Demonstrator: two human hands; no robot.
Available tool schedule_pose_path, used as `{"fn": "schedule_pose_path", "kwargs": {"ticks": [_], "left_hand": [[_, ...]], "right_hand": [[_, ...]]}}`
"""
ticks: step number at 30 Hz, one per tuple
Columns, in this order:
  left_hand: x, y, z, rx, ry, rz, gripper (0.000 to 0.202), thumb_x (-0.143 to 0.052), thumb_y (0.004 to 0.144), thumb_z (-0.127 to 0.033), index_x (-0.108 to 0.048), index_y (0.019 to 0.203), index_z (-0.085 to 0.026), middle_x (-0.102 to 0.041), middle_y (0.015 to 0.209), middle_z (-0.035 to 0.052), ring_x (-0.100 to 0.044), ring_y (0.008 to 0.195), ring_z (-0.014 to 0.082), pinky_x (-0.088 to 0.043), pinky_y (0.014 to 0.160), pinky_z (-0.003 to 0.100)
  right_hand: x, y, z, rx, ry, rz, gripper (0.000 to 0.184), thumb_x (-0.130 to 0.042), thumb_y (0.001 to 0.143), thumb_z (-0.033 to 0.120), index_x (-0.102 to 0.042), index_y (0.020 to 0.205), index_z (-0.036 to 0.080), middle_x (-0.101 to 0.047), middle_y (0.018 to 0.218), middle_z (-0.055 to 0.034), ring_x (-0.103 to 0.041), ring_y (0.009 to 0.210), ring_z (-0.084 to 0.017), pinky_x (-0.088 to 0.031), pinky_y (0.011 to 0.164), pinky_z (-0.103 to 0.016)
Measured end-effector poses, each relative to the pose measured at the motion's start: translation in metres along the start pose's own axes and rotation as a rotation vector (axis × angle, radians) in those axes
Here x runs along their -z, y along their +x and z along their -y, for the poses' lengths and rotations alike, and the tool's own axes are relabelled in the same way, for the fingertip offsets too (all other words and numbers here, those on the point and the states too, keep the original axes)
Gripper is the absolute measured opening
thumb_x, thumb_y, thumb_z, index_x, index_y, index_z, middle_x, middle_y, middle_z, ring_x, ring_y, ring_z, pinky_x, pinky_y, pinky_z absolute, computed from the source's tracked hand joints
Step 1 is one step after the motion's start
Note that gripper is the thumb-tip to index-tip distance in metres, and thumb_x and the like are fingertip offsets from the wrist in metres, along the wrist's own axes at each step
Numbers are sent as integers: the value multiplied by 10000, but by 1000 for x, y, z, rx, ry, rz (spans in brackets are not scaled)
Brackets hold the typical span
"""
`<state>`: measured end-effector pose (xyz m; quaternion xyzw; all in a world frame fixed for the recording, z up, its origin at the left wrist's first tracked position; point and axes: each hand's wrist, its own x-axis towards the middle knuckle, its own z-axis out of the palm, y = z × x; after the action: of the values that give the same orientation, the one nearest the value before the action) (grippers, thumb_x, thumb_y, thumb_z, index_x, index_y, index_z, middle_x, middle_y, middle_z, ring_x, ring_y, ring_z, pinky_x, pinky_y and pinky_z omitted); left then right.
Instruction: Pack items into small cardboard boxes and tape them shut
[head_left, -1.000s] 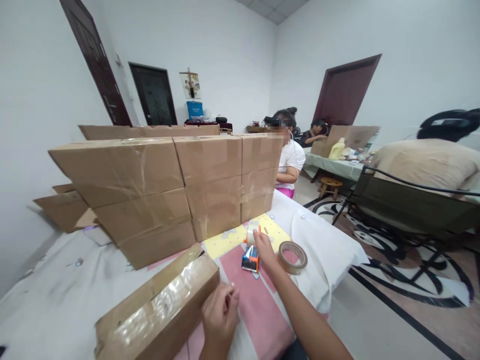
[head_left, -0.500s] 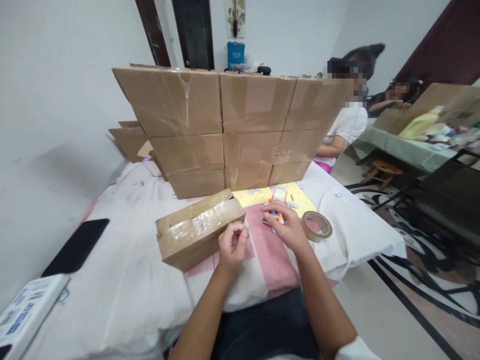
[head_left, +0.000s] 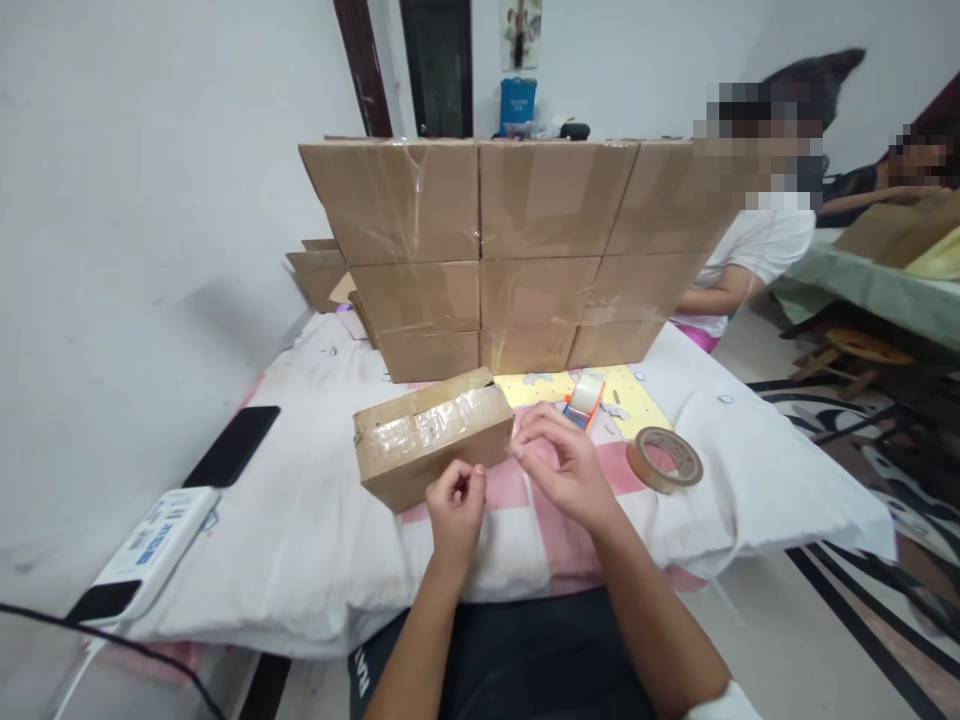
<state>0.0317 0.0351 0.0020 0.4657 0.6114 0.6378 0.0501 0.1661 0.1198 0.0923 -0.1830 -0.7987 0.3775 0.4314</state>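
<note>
Just in front of the taped cardboard box [head_left: 435, 440], my left hand [head_left: 454, 510] is curled with thumb and forefinger pressed together. Whatever that pinch holds, if anything, is too small to make out. My right hand [head_left: 566, 470] has its thumb and fingertips brought together close by the box's right end, and nothing I can name shows between them. Clear tape shines along the top of the box. Behind my right hand lies an orange and blue tape dispenser [head_left: 585, 400] with a roll in it, partly covered by the fingers. A brown tape roll [head_left: 664, 460] lies to the right.
A wall of taped cartons [head_left: 540, 250] stands at the back of the cloth-covered table [head_left: 300, 560]. A black phone [head_left: 232, 445] and a white power strip-like device [head_left: 150, 550] lie left. A person in a white shirt [head_left: 772, 240] sits at the right, beyond the table.
The view has turned left, so everything sits further right. My right hand has moved left from the tape dispenser to the box's right end. My left hand stays curled near the box.
</note>
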Motion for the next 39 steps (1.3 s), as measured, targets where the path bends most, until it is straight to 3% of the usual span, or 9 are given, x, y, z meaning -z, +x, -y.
{"fn": "schedule_pose_path", "kwargs": {"ticks": [4,9,13,17,21,26,32,39], "left_hand": [[19,1,-6,11,86,-44,285,-591,914,-300,-559,654,-188,-522,532,-49,-445,481,88,-361,509,222],[32,10,-12,41,-6,-69,156,-589,926,-305,-633,836,-184,-606,629,-28,-547,534,106,-441,544,221],[36,14,-13,-13,13,-108,110,-598,918,-270,-637,857,-187,-612,653,-24,-558,554,113,-450,554,228],[44,26,-21,-229,186,-134,65,-600,894,-176,-618,835,-199,-646,718,-7,-606,669,142,-469,666,265],[50,44,-25,-369,442,-79,68,-618,871,-175,-628,930,-208,-748,925,36,-691,927,215,-442,912,379],[50,56,-19,-340,686,105,194,-582,905,-223,-636,1091,-209,-719,1243,82,-616,1243,278,-284,1132,486],[49,54,-13,-324,703,126,222,-585,904,-238,-637,1117,-207,-733,1217,74,-642,1204,272,-301,1135,478],[49,53,-12,-319,715,122,233,-586,904,-244,-629,1130,-206,-729,1228,55,-637,1204,264,-291,1137,472]], "right_hand": [[2,20,6,-84,110,-20,95,-684,873,272,-706,788,234,-588,889,-34,-568,899,-196,-439,848,-363],[-13,49,-9,-242,266,39,178,-711,831,369,-731,734,221,-604,827,-18,-563,811,-169,-435,766,-326],[-29,67,-28,-260,64,24,126,-745,776,337,-759,730,220,-633,945,-47,-584,962,-213,-425,941,-404],[-43,78,-40,-257,-248,37,68,-764,752,277,-764,696,239,-638,1209,-79,-471,1216,-306,-325,1070,-521],[-48,84,-44,-205,-302,111,99,-731,788,269,-754,700,230,-629,1267,-88,-430,1253,-322,-296,1081,-568],[-40,93,-40,-145,-417,306,128,-637,870,238,-725,783,207,-594,1317,-91,-404,1286,-316,-298,1069,-558],[-31,112,-33,88,-615,582,200,-520,937,188,-702,854,192,-552,1339,-116,-379,1295,-318,-307,1031,-538],[-38,124,-32,230,-736,710,196,-542,919,163,-721,840,168,-560,1322,-140,-388,1267,-332,-305,1005,-527]]}}
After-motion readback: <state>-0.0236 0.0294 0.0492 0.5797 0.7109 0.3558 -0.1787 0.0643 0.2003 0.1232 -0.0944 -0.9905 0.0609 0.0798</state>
